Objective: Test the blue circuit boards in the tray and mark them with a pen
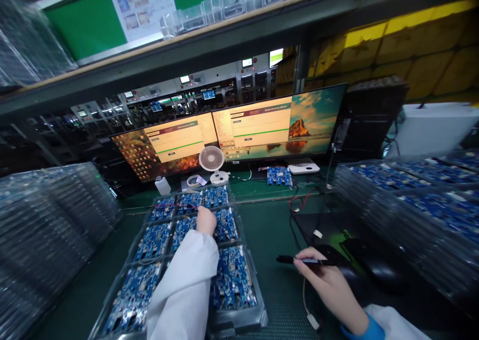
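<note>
Left hand [206, 221] is curled over blue boards [151, 241] in the tray [262, 318], by a thin red cable [174, 205]; can't tell if it's gripping that. Right hand [325, 275] pinches a black pen [286, 259] above the desk [267, 230]. Visible slots are all filled, probably mid-batch, no clue which boards are done. More loaded trays [376, 210] at right.

From the pen [286, 259] in your right hand [330, 282], a tray [239, 318] of circuit boards [231, 275] lies left, beneath your left hand [206, 221]; stacked trays [377, 213] stand right, monitors [258, 125] ahead.
</note>
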Available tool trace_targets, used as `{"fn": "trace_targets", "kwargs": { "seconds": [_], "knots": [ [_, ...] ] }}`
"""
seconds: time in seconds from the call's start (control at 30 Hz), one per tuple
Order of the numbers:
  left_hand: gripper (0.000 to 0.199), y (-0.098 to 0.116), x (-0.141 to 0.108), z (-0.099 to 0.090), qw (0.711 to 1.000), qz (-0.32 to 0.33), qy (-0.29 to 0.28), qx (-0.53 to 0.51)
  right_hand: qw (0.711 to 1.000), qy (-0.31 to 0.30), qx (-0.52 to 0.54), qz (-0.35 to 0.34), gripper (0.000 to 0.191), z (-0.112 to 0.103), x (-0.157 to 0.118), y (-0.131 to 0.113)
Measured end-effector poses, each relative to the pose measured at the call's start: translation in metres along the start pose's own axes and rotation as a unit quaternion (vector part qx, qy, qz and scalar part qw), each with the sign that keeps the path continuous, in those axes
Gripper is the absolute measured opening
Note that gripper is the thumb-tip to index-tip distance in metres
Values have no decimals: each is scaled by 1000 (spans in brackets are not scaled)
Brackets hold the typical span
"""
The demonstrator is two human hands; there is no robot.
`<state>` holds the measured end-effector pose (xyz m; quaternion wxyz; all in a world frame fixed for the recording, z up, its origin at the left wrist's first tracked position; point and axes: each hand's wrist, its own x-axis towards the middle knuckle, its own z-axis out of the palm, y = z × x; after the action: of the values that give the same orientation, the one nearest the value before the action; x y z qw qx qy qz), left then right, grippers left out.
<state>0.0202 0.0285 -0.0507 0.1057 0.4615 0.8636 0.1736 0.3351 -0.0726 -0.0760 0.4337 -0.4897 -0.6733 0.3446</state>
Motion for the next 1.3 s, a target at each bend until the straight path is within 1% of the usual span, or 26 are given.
{"fn": "trace_targets", "kwargs": {
  "seconds": [0.1,0.17,0.27,0.37,0.5,0.6,0.67,0.73,0.8,0.83,0.87,0.9,0.93,0.97,1.0,1.03,1.07,1.1,1.13,1.17,1.2,1.23,1.27,1.3],
  "knots": [
    [36,4,3,-4,1000,-23,16,-7,999,-51,5,3,28,3,-3,0],
    [35,6,3,-6,999,-24,31,-9,998,-63,7,4,27,5,-5,1],
    [31,5,4,-9,999,-24,43,-15,998,-61,4,-2,26,6,-6,2],
    [30,2,8,-12,999,-26,37,-25,999,-53,0,-10,28,7,-5,2],
    [33,4,14,-12,998,-25,31,-46,999,-43,0,-12,29,7,-3,2],
    [35,7,13,-15,996,-25,32,-75,999,-32,2,-13,31,6,-2,2],
    [30,4,8,-25,994,-19,25,-104,1000,-24,1,-12,32,5,-1,2],
    [21,-9,-5,-47,990,-7,9,-137,1000,-3,1,-15,33,4,-1,3],
    [15,-37,-26,-79,985,7,-2,-171,999,21,8,-23,34,4,-1,6],
    [12,-57,-38,-97,983,15,0,-182,999,26,14,-27,34,4,-2,9],
    [9,-82,-52,-115,980,30,-2,-195,999,22,19,-31,34,4,-3,11],
    [6,-111,-67,-131,974,59,-7,-221,999,11,23,-34,34,4,-4,14],
    [4,-143,-81,-145,969,73,-25,-235,999,-6,25,-36,34,4,-5,16],
    [4,-178,-94,-156,969,71,-40,-233,999,-24,26,-38,34,4,-5,18],
    [6,-214,-106,-162,972,50,-49,-225,998,-42,26,-40,35,5,-6,17],
    [9,-250,-116,-165,976,15,-56,-210,997,-59,26,-42,36,6,-6,16],
    [10,-284,-125,-164,977,-34,-71,-197,996,-77,21,-44,36,9,-6,13],
    [12,-315,-132,-161,976,-82,-76,-187,994,-94,12,-45,35,11,-6,8],
    [13,-340,-137,-157,974,-132,-65,-172,993,-111,-1,-48,34,15,-7,2],
    [14,-360,-140,-152,977,-154,-44,-142,990,-127,-19,-52,32,20,-7,-5],
    [14,-372,-142,-148,984,-135,-46,-107,988,-143,-39,-55,31,26,-8,-12],
    [16,-378,-143,-145,990,-121,-35,-65,984,-157,-58,-57,30,32,-9,-19],
    [21,-377,-143,-143,994,-105,-21,-20,981,-171,-72,-57,28,39,-11,-25],
    [28,-371,-142,-142,995,-92,-1,23,978,-185,-80,-56,27,47,-13,-31]
  ]
}}
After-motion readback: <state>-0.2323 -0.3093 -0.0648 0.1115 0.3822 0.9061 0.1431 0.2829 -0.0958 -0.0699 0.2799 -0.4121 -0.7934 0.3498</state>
